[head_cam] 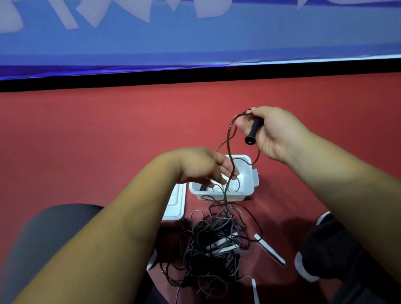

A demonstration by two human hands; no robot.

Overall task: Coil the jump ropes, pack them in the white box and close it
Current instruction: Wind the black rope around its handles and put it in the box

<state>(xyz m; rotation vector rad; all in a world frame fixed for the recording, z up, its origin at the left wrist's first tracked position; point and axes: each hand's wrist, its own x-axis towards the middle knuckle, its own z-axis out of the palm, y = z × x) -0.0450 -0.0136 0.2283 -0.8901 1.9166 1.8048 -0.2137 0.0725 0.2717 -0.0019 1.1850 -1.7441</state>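
On the floor, centre: jump ropes (213,243) lie in one tangled pile of dark cords, just in front of the white box and between the person's legs.
Raised cord: one dark cord (229,149) rises out of the pile, crosses the box opening and loops up to the black handle.
Black handle (253,130): held above and beyond the box, tilted, butt end pointing down and to the left.
Right hand (276,132): grip wrapped round the black handle, fingers curled, palm facing the camera.
Left hand (200,166): above the left rim of the box, fingers pointing down beside the raised cord; grip possibly pinching the cord, cannot tell, since the cord crosses the fingertips.
White box (249,188): open on the floor, latch tab on its right side; contents too dim to make out.
Lid (174,206): flat on the floor, touching or just beside the box's left wall.
White handles (270,249): one lies right of the pile, others inside the tangle, one more nearer the camera.
Surroundings: red floor (75,137), black strip along the far edge, blue banner (186,34) behind; dark shoe (320,250) to the right.
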